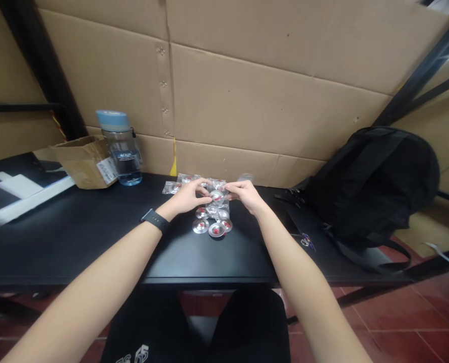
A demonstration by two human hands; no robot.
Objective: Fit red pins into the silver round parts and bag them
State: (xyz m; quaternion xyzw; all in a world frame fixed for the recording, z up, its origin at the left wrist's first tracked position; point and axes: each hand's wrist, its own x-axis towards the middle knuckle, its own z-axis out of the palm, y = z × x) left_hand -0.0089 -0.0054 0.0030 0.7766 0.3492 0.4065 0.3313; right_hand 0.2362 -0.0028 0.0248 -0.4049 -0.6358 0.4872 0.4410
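Just above the pile, a round silver disc with a red mark (217,197) is held between my two hands. The fingers and thumb of my left hand (190,195) close on its left edge. My right hand (246,195) pinches at its right side, by some clear plastic; whether it grips the disc or the plastic is unclear. Below lie several similar discs, among them a bare-looking front disc (216,230) and a left disc (200,226). Behind my left hand are discs in clear plastic wrappers (172,187). My hands partly cover the pile.
On the black table (209,259), a water bottle (124,156) and an open cardboard box (84,164) stand at the back left. A black backpack (375,186) sits on the right, near a key ring (306,242). A cardboard wall (247,101) closes off the back.
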